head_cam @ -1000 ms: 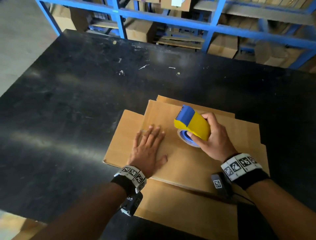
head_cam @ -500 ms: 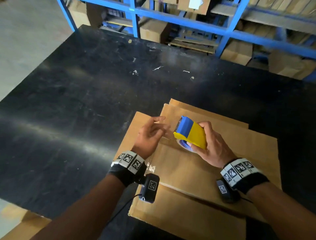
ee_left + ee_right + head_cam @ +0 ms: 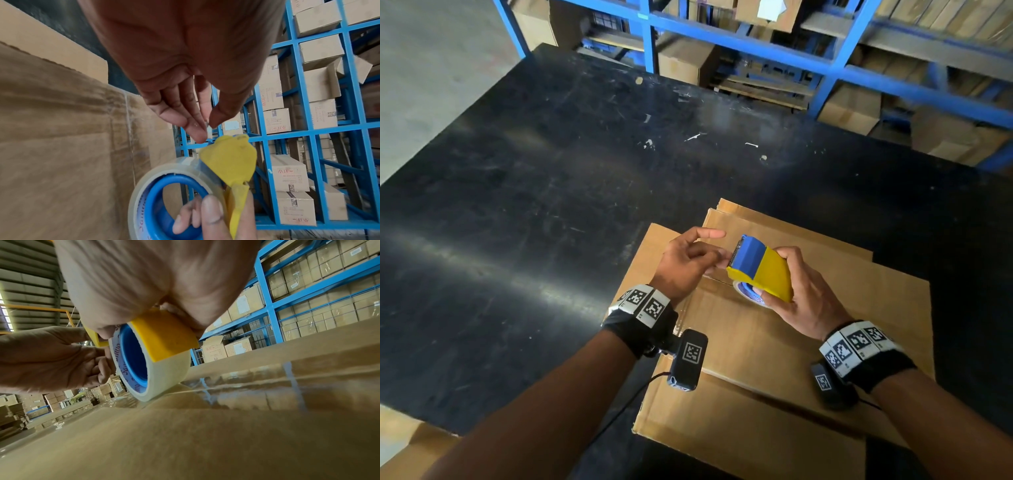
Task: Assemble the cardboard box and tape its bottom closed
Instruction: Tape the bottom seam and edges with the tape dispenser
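Observation:
A flat-topped cardboard box (image 3: 756, 342) lies on the black table, its flaps folded shut and clear tape shining along the seam (image 3: 236, 386). My right hand (image 3: 801, 294) grips a yellow and blue tape dispenser (image 3: 760, 270) holding a clear tape roll (image 3: 164, 374), with the roll's lower edge close to the box top. My left hand (image 3: 717, 263) is at the dispenser's blue front end. In the left wrist view its thumb and fingertips (image 3: 197, 129) pinch the loose tape end just above the yellow housing (image 3: 230, 160).
The black table (image 3: 551, 205) stretches far to the left and behind the box. Blue shelving (image 3: 756, 41) stacked with cartons stands past the table's far edge. More cardboard (image 3: 407, 445) lies below the table's near left corner.
My left hand has lifted from lying flat on the box top and moved right to the dispenser's front, where it now pinches the tape end. The right hand has raised the dispenser slightly.

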